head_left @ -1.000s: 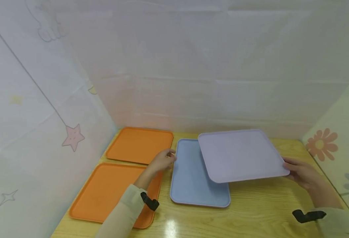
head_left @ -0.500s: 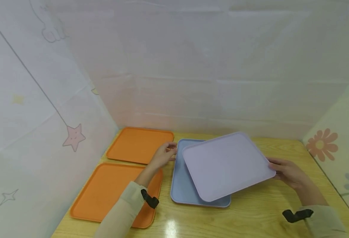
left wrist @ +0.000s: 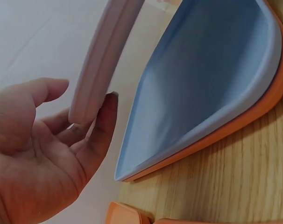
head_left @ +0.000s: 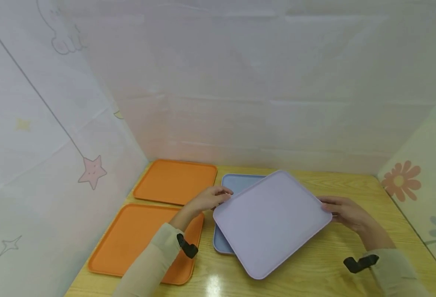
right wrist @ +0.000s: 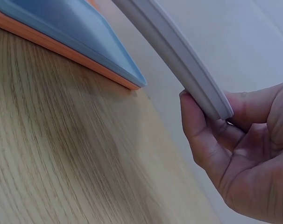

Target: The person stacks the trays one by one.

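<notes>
A lilac tray (head_left: 273, 222) hangs tilted, one corner toward the viewer, above a blue tray (head_left: 236, 181). My right hand (head_left: 348, 212) pinches its right corner, thumb on the upper face and fingers beneath, as the right wrist view shows. At its left corner is my left hand (head_left: 208, 198); in the left wrist view the fingers of that hand (left wrist: 43, 149) reach behind the lilac tray (left wrist: 104, 60), while the thumb stands slightly apart from it. The blue tray (left wrist: 197, 70) lies on an orange tray (left wrist: 225, 133), whose edge shows below it. Most of the blue tray is hidden in the head view.
Two places on the left of the wooden table (head_left: 351, 264) hold orange trays: a rear tray (head_left: 177, 179) and a front tray (head_left: 140, 235), partly under the left forearm. A pale cloth wall (head_left: 240, 103) stands behind, with printed cloth on both sides.
The right hand has brought the lilac tray left and nearer, turning it so it covers more of the blue tray. The left hand has moved slightly right to its corner.
</notes>
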Demonstrator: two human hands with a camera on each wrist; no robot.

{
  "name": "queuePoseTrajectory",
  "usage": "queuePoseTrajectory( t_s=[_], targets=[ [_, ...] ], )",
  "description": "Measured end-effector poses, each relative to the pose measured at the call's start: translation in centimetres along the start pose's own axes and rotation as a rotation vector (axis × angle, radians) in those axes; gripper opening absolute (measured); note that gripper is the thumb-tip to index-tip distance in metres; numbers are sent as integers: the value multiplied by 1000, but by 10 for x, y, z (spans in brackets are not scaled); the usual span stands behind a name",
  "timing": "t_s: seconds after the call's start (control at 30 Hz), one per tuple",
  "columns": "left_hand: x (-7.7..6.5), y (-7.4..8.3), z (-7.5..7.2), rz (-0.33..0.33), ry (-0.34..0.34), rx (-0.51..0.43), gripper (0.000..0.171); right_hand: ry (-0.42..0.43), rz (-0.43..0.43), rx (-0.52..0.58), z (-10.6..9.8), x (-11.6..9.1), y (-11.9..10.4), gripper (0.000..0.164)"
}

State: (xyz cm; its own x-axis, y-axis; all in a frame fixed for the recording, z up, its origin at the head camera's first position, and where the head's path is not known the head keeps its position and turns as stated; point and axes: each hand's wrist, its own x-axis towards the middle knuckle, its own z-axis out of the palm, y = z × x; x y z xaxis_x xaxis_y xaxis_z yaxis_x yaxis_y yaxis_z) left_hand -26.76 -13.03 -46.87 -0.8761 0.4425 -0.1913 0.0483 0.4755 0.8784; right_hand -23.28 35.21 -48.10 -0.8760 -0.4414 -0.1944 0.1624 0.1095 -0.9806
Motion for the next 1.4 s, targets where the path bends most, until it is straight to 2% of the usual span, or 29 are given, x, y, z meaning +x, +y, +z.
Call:
queuePoseTrajectory(
  t_s=[0.1, 0.23, 0.4, 0.57, 0.7, 0.8, 0.87, 1.0, 1.17, 1.3, 1.4],
  targets=[
    [-1, -2, 2, 6, -73, 27, 34, 6, 32, -39, 1, 6, 1, 43],
    [-2, -7, 6, 4, -168, 7, 36, 5, 61, -90, 2, 13, 1, 55],
    [-3, -12, 7, -16, -262, -71, 43, -12, 69, -140, 4, 21, -5, 59],
    [-3, -16, 10, -40, -323, -191, 50, 85, 99, -145, 4, 33, -10, 60],
    [-5, -18, 17, -47, -299, -279, 50, 179, 85, -14, 6, 39, -11, 57],
    [-6, -19, 21, -54, -250, -336, 50, 198, 59, 130, 13, 41, -11, 56],
    [-7, -20, 22, -55, -212, -362, 50, 192, 47, 179, 20, 41, -10, 61],
    [-8, -21, 23, -61, -152, -403, 52, 175, 41, 190, 41, 43, -9, 72],
    [-11, -19, 24, -80, -84, -436, 58, 202, 58, 198, 67, 43, -11, 73],
    [-14, -16, 22, -81, -36, -447, 62, 187, 63, 179, 78, 42, -13, 74],
    [-16, -16, 21, -77, -34, -460, 63, 173, 77, 188, 81, 41, -14, 75]
  ],
)
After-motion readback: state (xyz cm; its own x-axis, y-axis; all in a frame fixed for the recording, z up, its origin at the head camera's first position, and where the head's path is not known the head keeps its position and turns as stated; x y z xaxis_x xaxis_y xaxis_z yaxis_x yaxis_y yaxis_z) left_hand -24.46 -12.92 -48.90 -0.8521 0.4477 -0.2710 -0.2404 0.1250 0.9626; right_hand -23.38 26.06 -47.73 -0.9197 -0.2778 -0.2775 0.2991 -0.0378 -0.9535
